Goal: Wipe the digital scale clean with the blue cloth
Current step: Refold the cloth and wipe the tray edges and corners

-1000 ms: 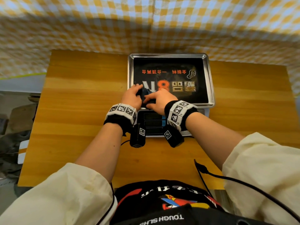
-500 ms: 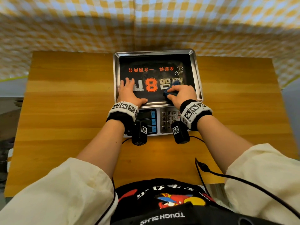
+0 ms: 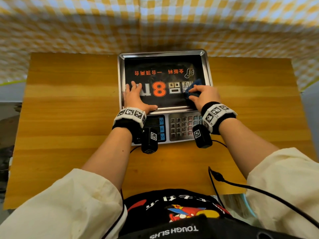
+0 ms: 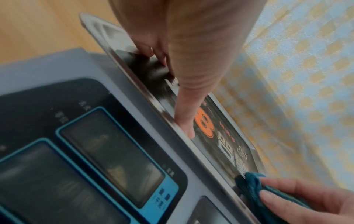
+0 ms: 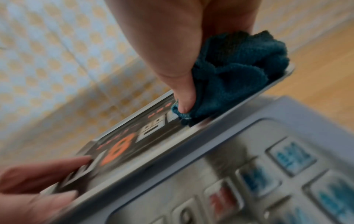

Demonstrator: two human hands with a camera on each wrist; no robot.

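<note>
The digital scale [image 3: 186,130] stands at the table's far middle, its steel pan [image 3: 164,52] covered by a black printed sheet. My left hand [image 3: 136,97] lies flat on the pan's left part, fingers straight, thumb along the near rim [image 4: 184,106]. My right hand [image 3: 203,95] grips the bunched blue cloth [image 3: 194,88] and presses it on the pan's right side, close to the right rim. In the right wrist view the thumb pins the cloth [image 5: 235,72] to the pan [image 5: 226,112]. The cloth [image 4: 249,184] also shows in the left wrist view.
The scale's displays [image 3: 156,125] and keypad [image 3: 183,126] face me below the pan. A wooden table [image 3: 69,104] carries the scale. A yellow checked curtain [image 3: 155,23] hangs behind. A black cable [image 3: 241,185] trails over the table's near right edge.
My right hand has carried the cloth from the pan's near middle rightward to its right side. The left hand moved from the cloth to lie flat on the pan's left part.
</note>
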